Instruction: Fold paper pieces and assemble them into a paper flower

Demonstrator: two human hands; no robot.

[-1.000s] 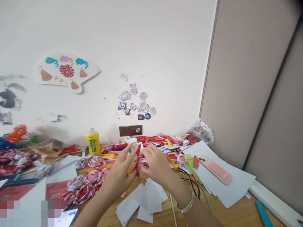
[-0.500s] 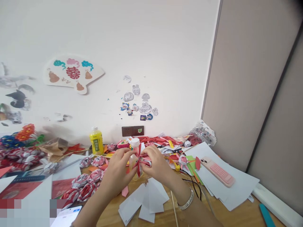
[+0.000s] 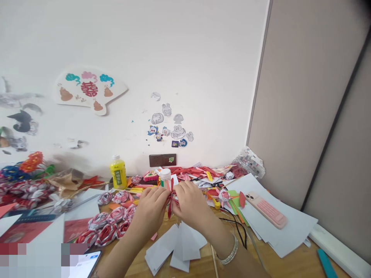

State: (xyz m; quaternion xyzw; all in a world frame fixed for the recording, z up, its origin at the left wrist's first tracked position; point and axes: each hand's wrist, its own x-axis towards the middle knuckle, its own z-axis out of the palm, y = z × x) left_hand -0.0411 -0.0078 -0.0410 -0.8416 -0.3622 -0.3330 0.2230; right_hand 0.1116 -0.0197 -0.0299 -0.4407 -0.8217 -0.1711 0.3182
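Note:
Both hands meet over the middle of the table on one piece of red-and-white folded paper (image 3: 169,210). My left hand (image 3: 151,208) is closed, pinching its left side. From the other side my right hand (image 3: 189,200) pinches it, fingers curled over the top. The paper stands up as a narrow red strip between the hands; much of it is hidden by fingers. Just behind is a white-capped bottle (image 3: 165,174), its lower part covered. White paper pieces (image 3: 176,247) lie fanned out below the hands. Rolled red-and-white paper roses (image 3: 107,233) sit left of my left hand.
A yellow drink bottle (image 3: 118,172) stands near the wall. Red paper strips (image 3: 197,170) are heaped at the back. To the right, a pink-cased phone (image 3: 266,210) rests on white sheets (image 3: 285,239). Another phone (image 3: 89,264) lies front left, and black cords (image 3: 245,231) run right of centre.
My hands have drawn closer together, and the folded paper now appears narrower and more covered by fingers. My left hand has turned slightly, its back more toward me.

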